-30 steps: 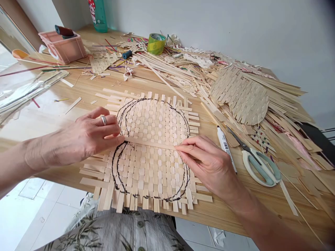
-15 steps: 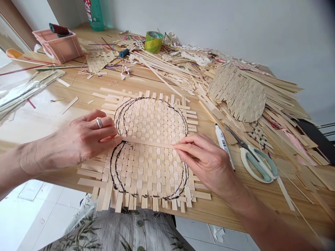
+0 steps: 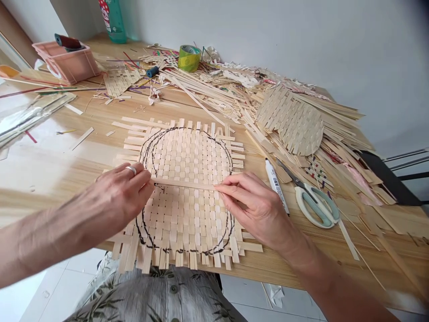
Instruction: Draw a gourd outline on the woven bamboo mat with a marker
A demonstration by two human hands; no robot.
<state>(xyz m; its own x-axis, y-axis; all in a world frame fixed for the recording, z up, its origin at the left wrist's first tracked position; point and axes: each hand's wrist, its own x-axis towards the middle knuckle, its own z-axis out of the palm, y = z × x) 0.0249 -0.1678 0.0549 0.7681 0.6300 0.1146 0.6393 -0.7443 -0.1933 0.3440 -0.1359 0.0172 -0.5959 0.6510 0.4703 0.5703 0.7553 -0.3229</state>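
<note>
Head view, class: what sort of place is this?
Probably a weaving craft workspace: a woven strip mat marked in black, heaped loose strips, and scissors beside a marker on a wooden table.

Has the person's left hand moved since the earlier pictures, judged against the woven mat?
Yes. The left hand has shifted slightly toward the person and the mat's centre: its ring now sits closer to the flat strip lying across the woven bamboo mat.

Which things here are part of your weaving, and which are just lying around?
Part of it: pale woven strip mat with black drawn circle, long loose pale strip, left hand, right hand.
Lying about: white marker pen, green-handled scissors, pink plastic crate, green tape roll.
</note>
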